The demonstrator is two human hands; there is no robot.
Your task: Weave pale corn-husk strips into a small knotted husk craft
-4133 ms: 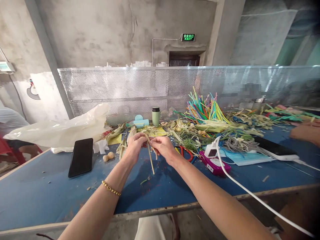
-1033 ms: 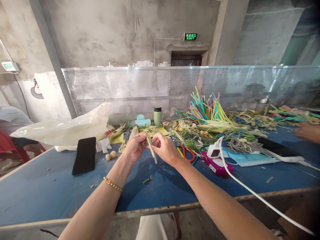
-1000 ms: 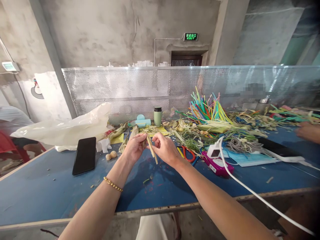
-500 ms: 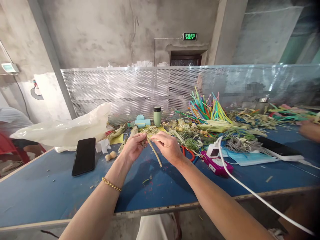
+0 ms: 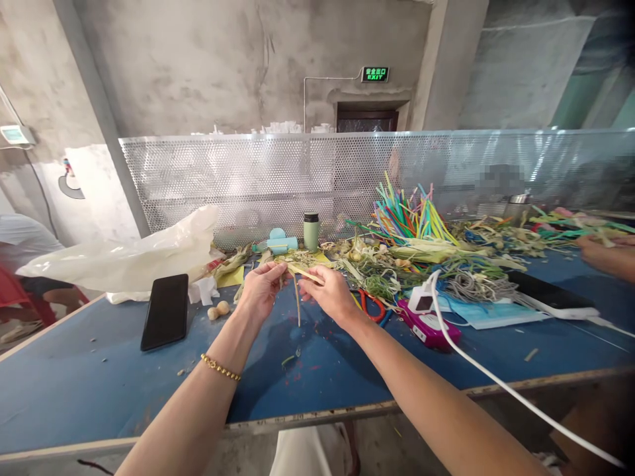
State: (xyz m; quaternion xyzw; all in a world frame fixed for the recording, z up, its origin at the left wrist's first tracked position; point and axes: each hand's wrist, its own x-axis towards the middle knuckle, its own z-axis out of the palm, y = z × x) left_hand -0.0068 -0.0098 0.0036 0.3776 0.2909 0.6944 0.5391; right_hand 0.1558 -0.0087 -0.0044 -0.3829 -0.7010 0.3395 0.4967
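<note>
My left hand (image 5: 261,292) and my right hand (image 5: 325,291) are raised just above the blue table (image 5: 74,390), both pinching pale tan leaf strips (image 5: 297,297). One strip hangs straight down between the hands. Another short strip lies across my right fingers, pointing up and left. A gold bracelet (image 5: 219,367) circles my left wrist. Both hands are closed in a pinch on the strips.
A black phone (image 5: 165,311) lies at left beside a white plastic bag (image 5: 133,254) and two small round beads (image 5: 217,309). A green bottle (image 5: 311,231), coloured strips (image 5: 407,215), red scissors (image 5: 370,304), a pink device (image 5: 427,325) with white cable lie beyond. Another person's hand (image 5: 605,254) rests at far right.
The long strip swung from slanting down-right to hanging straight down between my hands. My right fingers shifted their pinch along a short strip. The other person's hand at far right moved slightly.
</note>
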